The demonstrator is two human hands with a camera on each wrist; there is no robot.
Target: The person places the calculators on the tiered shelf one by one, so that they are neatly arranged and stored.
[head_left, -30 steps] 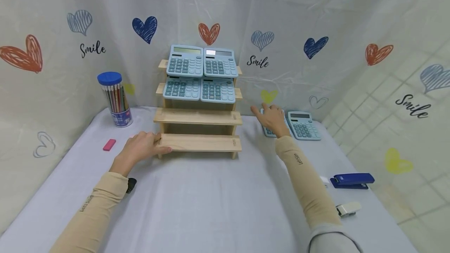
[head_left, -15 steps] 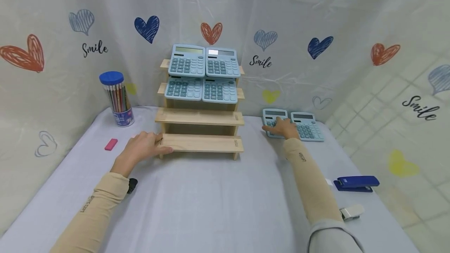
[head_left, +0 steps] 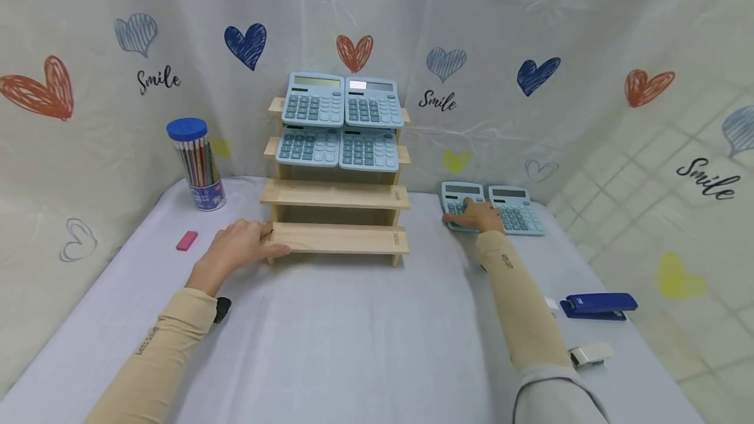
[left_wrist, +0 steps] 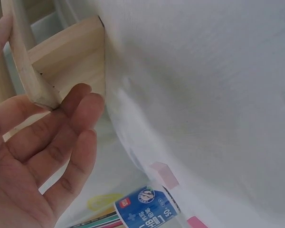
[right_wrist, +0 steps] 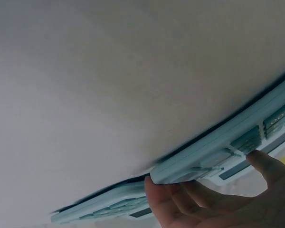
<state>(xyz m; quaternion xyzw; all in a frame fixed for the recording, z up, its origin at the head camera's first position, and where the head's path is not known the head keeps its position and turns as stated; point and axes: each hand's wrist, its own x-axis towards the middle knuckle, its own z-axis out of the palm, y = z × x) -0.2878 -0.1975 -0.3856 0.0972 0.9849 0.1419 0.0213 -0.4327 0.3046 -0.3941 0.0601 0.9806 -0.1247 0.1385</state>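
In the head view, my left hand holds the left end of the lowest board of a wooden tiered rack. The left wrist view shows its fingers bent around the board's corner. Over on the right, my right hand grips a light blue calculator lying on the table. Close up in the right wrist view, the thumb rests on the keys while other fingers curl at the calculator's side edge. A second calculator lies just right of it. Several matching calculators fill the rack's upper two tiers.
A blue-lidded tub of pencils and a pink eraser are to the left. At the right lie a blue stapler and a pale metal-and-white clip-like item. A curtain with hearts hangs behind the table.
My right hand has come down and slightly right from above the left-hand loose calculator, and its fingers have closed on it. The left hand stays on the rack.
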